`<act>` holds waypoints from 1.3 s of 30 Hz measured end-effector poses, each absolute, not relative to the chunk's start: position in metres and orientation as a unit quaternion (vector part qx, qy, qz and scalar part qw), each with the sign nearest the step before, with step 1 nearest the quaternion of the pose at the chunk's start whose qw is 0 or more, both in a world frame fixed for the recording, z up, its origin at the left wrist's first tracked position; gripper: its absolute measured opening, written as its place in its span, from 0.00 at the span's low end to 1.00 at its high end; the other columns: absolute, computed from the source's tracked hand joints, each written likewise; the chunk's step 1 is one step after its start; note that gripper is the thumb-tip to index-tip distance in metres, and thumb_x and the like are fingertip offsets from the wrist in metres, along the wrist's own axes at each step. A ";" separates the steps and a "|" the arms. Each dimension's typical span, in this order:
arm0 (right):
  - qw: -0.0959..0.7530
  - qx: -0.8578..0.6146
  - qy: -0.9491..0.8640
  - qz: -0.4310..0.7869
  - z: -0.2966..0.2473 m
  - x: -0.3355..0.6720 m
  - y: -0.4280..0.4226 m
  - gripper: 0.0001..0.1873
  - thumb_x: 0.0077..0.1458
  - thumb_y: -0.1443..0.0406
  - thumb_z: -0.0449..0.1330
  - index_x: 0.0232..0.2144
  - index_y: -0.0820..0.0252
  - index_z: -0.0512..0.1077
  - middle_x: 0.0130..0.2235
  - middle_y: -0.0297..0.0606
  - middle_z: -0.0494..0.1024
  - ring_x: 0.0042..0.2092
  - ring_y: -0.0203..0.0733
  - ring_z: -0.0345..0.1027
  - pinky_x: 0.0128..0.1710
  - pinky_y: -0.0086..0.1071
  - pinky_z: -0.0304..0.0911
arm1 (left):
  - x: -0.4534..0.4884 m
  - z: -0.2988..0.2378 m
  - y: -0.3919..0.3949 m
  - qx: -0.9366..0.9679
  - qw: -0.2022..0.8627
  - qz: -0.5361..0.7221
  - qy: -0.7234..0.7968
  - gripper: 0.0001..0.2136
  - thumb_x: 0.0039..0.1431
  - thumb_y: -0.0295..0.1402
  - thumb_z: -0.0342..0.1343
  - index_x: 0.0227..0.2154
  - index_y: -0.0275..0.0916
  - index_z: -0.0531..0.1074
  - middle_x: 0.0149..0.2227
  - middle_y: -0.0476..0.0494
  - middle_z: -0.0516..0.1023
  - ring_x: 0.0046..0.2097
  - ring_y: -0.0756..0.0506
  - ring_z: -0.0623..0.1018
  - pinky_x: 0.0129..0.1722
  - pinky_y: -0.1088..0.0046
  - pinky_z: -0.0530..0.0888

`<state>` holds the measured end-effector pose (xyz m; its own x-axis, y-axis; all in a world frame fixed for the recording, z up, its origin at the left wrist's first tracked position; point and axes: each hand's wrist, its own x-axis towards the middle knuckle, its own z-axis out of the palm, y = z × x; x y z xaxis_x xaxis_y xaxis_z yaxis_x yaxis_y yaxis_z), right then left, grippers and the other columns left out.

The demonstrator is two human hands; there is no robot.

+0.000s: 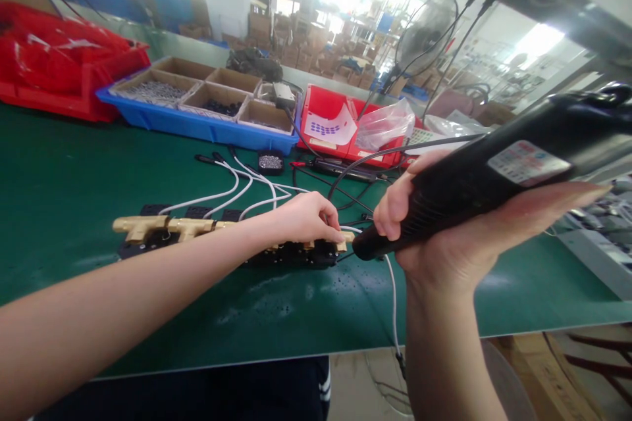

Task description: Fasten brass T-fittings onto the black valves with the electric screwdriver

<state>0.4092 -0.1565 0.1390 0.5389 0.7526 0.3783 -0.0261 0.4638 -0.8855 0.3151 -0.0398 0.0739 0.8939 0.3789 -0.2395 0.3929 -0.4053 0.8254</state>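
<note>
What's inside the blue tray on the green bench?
Cardboard boxes: one holds small silvery pieces, another black pieces. The boxes hide most of the blue tray floor, and what lies under the pieces is hidden.

The power tool (461,181) looks smooth black plastic, the fittings (140,226) brassy metal, the tabletop (291,335) faintly glossy.

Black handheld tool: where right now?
Head view, right of centre: the black handheld tool is in the right hand's grip, its nose beside the rightmost brass fitting.
</note>
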 end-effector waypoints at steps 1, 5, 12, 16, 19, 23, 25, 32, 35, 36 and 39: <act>0.756 -0.445 -0.403 0.262 0.139 0.410 -0.157 0.35 0.39 0.34 0.68 0.23 0.59 0.71 0.16 0.34 0.68 0.14 0.38 0.59 0.11 0.27 0.52 | 0.315 0.074 -0.040 0.839 0.492 -0.009 0.231 0.09 0.52 0.38 0.67 0.29 0.37 0.80 0.28 0.50 0.79 0.30 0.50 0.75 0.28 0.76 0.67; 0.759 -0.434 -0.397 0.277 0.137 0.410 -0.157 0.34 0.40 0.35 0.69 0.24 0.59 0.72 0.17 0.34 0.69 0.15 0.39 0.59 0.12 0.26 0.53 | 0.314 0.077 -0.040 0.843 0.486 -0.015 0.231 0.08 0.53 0.37 0.67 0.29 0.37 0.80 0.28 0.51 0.80 0.31 0.50 0.76 0.28 0.77 0.66; 0.762 -0.434 -0.399 0.268 0.135 0.410 -0.155 0.33 0.41 0.36 0.69 0.25 0.60 0.72 0.17 0.32 0.68 0.15 0.38 0.58 0.12 0.26 0.53 | 0.314 0.078 -0.038 0.850 0.477 -0.017 0.222 0.08 0.54 0.37 0.68 0.29 0.37 0.80 0.27 0.53 0.79 0.29 0.52 0.74 0.28 0.78 0.66; 0.758 -0.422 -0.441 0.231 0.137 0.411 -0.153 0.34 0.48 0.35 0.64 0.23 0.60 0.69 0.15 0.32 0.67 0.14 0.37 0.58 0.11 0.25 0.52 | 0.314 0.075 -0.038 0.852 0.476 -0.010 0.220 0.07 0.53 0.37 0.68 0.29 0.38 0.80 0.29 0.52 0.80 0.31 0.51 0.75 0.28 0.77 0.66; 0.753 -0.427 -0.437 0.245 0.137 0.410 -0.154 0.34 0.46 0.34 0.64 0.24 0.60 0.70 0.16 0.32 0.67 0.14 0.38 0.58 0.11 0.26 0.53 | 0.314 0.074 -0.038 0.850 0.477 -0.010 0.221 0.07 0.53 0.37 0.68 0.29 0.38 0.80 0.29 0.52 0.80 0.31 0.50 0.76 0.27 0.77 0.66; 0.749 -0.442 -0.418 0.262 0.134 0.410 -0.155 0.34 0.43 0.34 0.67 0.25 0.60 0.71 0.17 0.32 0.69 0.15 0.38 0.59 0.12 0.26 0.54 | 0.314 0.075 -0.039 0.852 0.476 -0.008 0.219 0.07 0.53 0.36 0.68 0.28 0.38 0.80 0.29 0.52 0.80 0.32 0.50 0.76 0.28 0.76 0.66; 0.755 -0.433 -0.431 0.238 0.131 0.411 -0.153 0.35 0.45 0.33 0.64 0.25 0.60 0.71 0.16 0.32 0.68 0.13 0.38 0.57 0.09 0.26 0.51 | 0.314 0.075 -0.038 0.852 0.475 -0.010 0.221 0.06 0.53 0.36 0.67 0.28 0.38 0.80 0.29 0.52 0.80 0.33 0.50 0.77 0.28 0.77 0.66; 0.753 -0.450 -0.452 0.162 0.128 0.412 -0.146 0.36 0.52 0.33 0.58 0.27 0.60 0.67 0.15 0.29 0.64 0.12 0.37 0.56 0.08 0.27 0.51 | 0.316 0.075 -0.037 0.854 0.474 -0.016 0.213 0.07 0.53 0.36 0.66 0.27 0.38 0.78 0.29 0.51 0.78 0.31 0.50 0.74 0.27 0.77 0.66; 0.754 -0.457 -0.445 0.158 0.129 0.409 -0.147 0.36 0.54 0.33 0.56 0.29 0.60 0.66 0.15 0.28 0.63 0.12 0.36 0.54 0.08 0.27 0.49 | 0.316 0.075 -0.037 0.850 0.481 -0.019 0.216 0.07 0.52 0.36 0.66 0.27 0.38 0.77 0.28 0.52 0.78 0.30 0.50 0.74 0.26 0.77 0.65; 0.755 -0.458 -0.443 0.156 0.129 0.408 -0.147 0.36 0.55 0.33 0.55 0.28 0.60 0.65 0.15 0.28 0.62 0.12 0.35 0.52 0.08 0.27 0.47 | 0.316 0.075 -0.037 0.848 0.483 -0.019 0.217 0.07 0.52 0.36 0.66 0.27 0.38 0.78 0.27 0.52 0.78 0.30 0.50 0.73 0.26 0.77 0.65; 0.758 -0.454 -0.446 0.145 0.126 0.403 -0.147 0.36 0.57 0.33 0.53 0.24 0.59 0.63 0.14 0.27 0.59 0.12 0.35 0.50 0.08 0.27 0.46 | 0.315 0.074 -0.037 0.841 0.494 -0.018 0.218 0.07 0.51 0.36 0.65 0.27 0.38 0.78 0.25 0.52 0.76 0.29 0.50 0.73 0.26 0.77 0.65</act>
